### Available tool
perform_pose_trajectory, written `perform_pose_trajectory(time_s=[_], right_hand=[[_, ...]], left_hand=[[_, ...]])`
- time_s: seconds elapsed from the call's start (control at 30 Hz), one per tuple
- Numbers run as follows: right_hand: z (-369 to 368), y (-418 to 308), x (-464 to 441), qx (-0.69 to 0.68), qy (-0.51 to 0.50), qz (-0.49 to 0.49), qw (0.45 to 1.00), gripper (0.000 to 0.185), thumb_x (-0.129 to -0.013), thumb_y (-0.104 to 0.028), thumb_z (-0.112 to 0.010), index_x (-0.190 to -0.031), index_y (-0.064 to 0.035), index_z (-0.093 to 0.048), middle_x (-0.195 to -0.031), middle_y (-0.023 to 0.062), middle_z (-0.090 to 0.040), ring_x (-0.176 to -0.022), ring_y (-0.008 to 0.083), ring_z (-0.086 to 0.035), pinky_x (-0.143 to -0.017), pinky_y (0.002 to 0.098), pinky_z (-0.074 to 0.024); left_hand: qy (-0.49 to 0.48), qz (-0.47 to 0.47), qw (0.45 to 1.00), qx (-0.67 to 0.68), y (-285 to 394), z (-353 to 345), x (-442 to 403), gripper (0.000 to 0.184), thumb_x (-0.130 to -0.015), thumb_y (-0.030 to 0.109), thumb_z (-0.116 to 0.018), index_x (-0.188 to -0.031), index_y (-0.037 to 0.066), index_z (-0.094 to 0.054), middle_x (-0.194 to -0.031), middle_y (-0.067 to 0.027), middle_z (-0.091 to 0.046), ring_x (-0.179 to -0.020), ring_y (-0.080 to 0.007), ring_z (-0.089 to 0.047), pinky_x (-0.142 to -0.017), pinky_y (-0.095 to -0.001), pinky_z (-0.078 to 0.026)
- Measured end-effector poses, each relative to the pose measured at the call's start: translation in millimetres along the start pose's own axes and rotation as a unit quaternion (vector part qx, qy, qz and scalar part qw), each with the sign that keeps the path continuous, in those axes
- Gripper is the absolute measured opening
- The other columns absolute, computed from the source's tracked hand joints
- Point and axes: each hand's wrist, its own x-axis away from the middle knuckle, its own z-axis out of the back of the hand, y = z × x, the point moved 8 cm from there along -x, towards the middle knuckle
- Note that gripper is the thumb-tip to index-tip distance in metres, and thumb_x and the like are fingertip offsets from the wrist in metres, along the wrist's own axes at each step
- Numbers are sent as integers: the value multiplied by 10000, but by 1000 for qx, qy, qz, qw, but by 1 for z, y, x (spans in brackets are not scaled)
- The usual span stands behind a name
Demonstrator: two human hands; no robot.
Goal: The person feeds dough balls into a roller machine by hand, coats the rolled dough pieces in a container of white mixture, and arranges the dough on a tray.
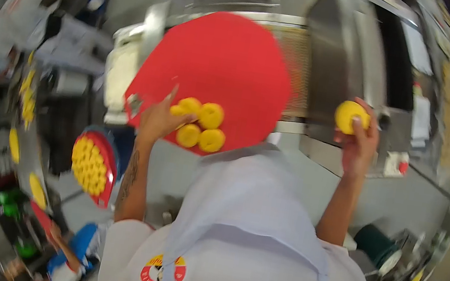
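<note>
A round red board [223, 61] lies in front of me with several thick yellow dough patties [212, 140] grouped near its lower edge. My left hand [160, 120] is over the board beside this group, with index finger and thumb stretched apart around the leftmost patty. Whether it touches that patty I cannot tell. Out to the right, my right hand [361, 133] grips a single yellow dough patty [348, 116] between thumb and fingers, raised away from the board near a steel machine [336, 70].
A mesh conveyor belt [297, 64] runs beneath the board into the machine. To the lower left, a red tray [110, 166] carries many yellow patties. Co-workers in white [70, 36] and blue [81, 247] stand on the left. A dark green bin [374, 246] is at lower right.
</note>
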Motion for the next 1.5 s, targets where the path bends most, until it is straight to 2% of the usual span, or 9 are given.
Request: perform_pose_trajectory(time_s=[0.4,0.47,0.67,0.9,1.07,1.2,1.27,1.33,1.5], right_hand=[[98,-193,-142,382,252,265,849,542,-887,-445,-714,-1193,-13,-601,-988,186,-680,-725,310,-694,-647,385,-560],[76,-150,-193,598,143,315,723,639,-883,-549,-656,-1238,-21,-597,-1117,203,-646,-971,381,-655,-857,457,-524],[-79,-62,-42,298,-278,247,879,937,-752,-404,-836,-1509,-107,-370,-1298,215,-571,-1199,339,-546,-987,423,-468],[-11,-101,-42,220,0,188,957,604,-810,-256,-824,-1346,-101,-593,-1157,82,-690,-1003,182,-677,-863,325,-554],[75,-165,-91,490,181,329,787,514,-850,-310,-760,-1295,-83,-639,-1121,130,-701,-1000,210,-665,-793,348,-546],[80,-132,-66,576,202,365,703,483,-859,-257,-747,-1301,-93,-642,-1097,104,-707,-1000,167,-651,-763,324,-546],[36,-92,-36,324,66,123,936,437,-880,-258,-739,-1267,-73,-657,-1101,101,-704,-987,165,-652,-760,303,-540],[-28,-81,-11,272,-134,146,942,391,-906,-263,-718,-1235,-58,-674,-1073,76,-716,-927,127,-649,-757,284,-536],[41,-163,-99,300,175,327,879,318,-948,-301,-666,-1123,-42,-728,-892,81,-728,-777,84,-631,-697,266,-517]], left_hand=[[229,-189,953,-54,64,45,24,225,-727,196,-778,-878,53,-692,-885,-96,-636,-856,-312,-621,-746,-425,-510],[255,-199,946,-21,77,60,36,214,-714,150,-782,-875,50,-682,-890,-96,-634,-856,-307,-619,-739,-416,-512],[254,-203,914,242,156,114,60,207,-726,88,-780,-877,32,-650,-813,-88,-601,-766,-235,-610,-714,-337,-496],[-89,-197,572,791,250,70,21,494,-944,401,-644,-1223,0,-573,-933,-90,-616,-755,-186,-605,-627,-320,-502],[-235,-65,440,864,243,7,13,552,-1008,422,-500,-1374,10,-476,-1028,-124,-615,-795,-186,-603,-580,-282,-484],[-195,-183,585,766,251,11,10,524,-959,223,-581,-1424,32,-436,-1139,-143,-591,-850,-171,-602,-633,-293,-521],[-93,-240,752,608,278,30,15,573,-919,143,-616,-1450,56,-420,-1214,-158,-559,-879,-158,-596,-640,-301,-528],[-18,-352,760,546,324,55,38,602,-908,98,-634,-1466,66,-410,-1154,-133,-591,-826,-127,-598,-634,-254,-526],[-51,-267,774,572,316,39,11,545,-947,156,-642,-1440,56,-433,-1125,-119,-606,-830,-141,-603,-713,-298,-546]])
